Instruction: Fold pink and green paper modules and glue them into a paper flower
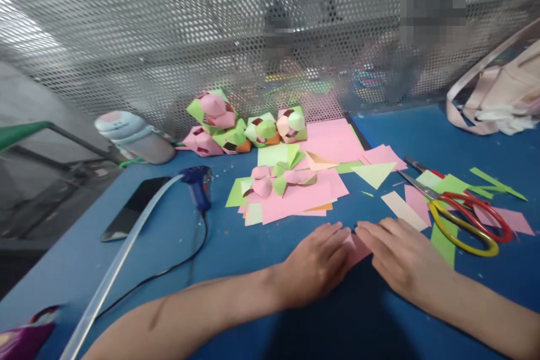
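Observation:
A small piece of pink paper (358,251) lies on the blue table between my hands, mostly covered by them. My left hand (318,261) grips its left side, with the fingers bent and close together. From the other side, my right hand (400,253) holds the paper's right edge under its pressed-together fingers. Just beyond, a stack of pink paper sheets (287,205) carries folded pink and green paper pieces (280,177). Right of my right hand, scissors (464,214) with red and yellow handles rest on coloured paper scraps.
A blue glue gun (197,187) with a long clear glue stick (122,264) stands left, beside a dark phone (133,211). Several paper balls (213,109) and a bottle (137,138) are at the back by a perforated metal panel (189,28). A pale bag (506,90) sits back right.

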Demonstrator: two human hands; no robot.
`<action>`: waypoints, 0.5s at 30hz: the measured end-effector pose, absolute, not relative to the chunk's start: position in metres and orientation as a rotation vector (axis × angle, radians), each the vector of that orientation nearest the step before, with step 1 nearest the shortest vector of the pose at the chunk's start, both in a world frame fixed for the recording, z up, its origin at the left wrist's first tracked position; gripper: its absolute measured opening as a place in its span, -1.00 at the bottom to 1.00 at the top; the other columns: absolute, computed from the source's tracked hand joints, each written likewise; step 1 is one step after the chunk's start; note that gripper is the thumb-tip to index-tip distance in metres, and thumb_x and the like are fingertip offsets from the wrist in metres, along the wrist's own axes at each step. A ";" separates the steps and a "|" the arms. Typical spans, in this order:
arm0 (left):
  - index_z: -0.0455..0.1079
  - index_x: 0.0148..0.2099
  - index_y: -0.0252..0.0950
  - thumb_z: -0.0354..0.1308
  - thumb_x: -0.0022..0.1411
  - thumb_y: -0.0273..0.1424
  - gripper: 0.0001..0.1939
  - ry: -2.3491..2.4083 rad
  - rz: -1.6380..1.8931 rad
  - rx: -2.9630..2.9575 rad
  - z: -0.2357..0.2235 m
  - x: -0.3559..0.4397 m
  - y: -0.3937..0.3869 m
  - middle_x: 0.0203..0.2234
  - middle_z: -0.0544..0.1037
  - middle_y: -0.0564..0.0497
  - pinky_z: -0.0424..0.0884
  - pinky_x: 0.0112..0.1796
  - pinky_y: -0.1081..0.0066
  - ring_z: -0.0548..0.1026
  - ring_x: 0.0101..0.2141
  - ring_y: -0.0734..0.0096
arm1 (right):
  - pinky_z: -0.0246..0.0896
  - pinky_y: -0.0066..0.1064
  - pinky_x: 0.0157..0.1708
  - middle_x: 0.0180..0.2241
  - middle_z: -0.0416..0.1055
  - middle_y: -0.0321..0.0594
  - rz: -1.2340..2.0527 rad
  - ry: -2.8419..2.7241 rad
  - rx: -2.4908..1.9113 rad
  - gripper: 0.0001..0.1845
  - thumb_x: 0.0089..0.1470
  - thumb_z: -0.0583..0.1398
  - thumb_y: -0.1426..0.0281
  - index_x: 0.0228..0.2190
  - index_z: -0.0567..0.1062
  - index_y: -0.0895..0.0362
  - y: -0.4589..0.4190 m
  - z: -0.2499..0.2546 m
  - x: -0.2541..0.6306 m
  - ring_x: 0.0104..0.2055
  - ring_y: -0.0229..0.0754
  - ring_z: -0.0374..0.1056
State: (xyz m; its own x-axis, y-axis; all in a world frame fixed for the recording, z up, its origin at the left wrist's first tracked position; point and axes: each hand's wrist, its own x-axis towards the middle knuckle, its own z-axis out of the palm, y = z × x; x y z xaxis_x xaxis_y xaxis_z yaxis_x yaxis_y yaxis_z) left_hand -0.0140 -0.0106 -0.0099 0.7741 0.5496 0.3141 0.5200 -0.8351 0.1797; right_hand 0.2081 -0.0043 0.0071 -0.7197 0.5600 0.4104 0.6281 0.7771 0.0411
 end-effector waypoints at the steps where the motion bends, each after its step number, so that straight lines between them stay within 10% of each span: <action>1: 0.24 0.11 -0.43 -0.05 0.32 -0.42 -0.65 0.882 0.543 2.868 -0.008 -0.014 -0.011 0.05 0.42 -0.26 0.31 0.10 0.08 0.31 0.14 0.12 | 0.06 -0.23 -0.33 -0.15 0.44 0.00 -0.231 -2.601 -0.856 -0.63 0.12 -0.02 0.61 -0.07 0.40 0.27 -0.005 0.004 0.205 -0.28 -0.07 0.25; 15: 0.28 -0.10 -0.36 0.01 0.23 -0.10 -0.59 0.909 0.492 2.860 0.001 -0.016 -0.011 -0.15 0.47 -0.28 0.38 -0.16 0.19 0.43 -0.16 0.13 | 0.11 -0.18 -0.24 -0.31 0.46 -0.11 -0.207 -2.610 -0.769 -0.70 0.16 -0.01 0.51 -0.14 0.44 0.20 0.007 -0.002 0.217 -0.31 -0.08 0.31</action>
State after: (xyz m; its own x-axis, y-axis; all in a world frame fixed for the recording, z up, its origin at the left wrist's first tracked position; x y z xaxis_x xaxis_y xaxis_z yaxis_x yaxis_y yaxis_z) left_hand -0.0158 -0.0110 0.0005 0.7695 0.5771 0.2734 0.5449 -0.8166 0.1903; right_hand 0.2166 0.0072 -0.0016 -0.7642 0.4857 0.4244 0.5466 0.8370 0.0264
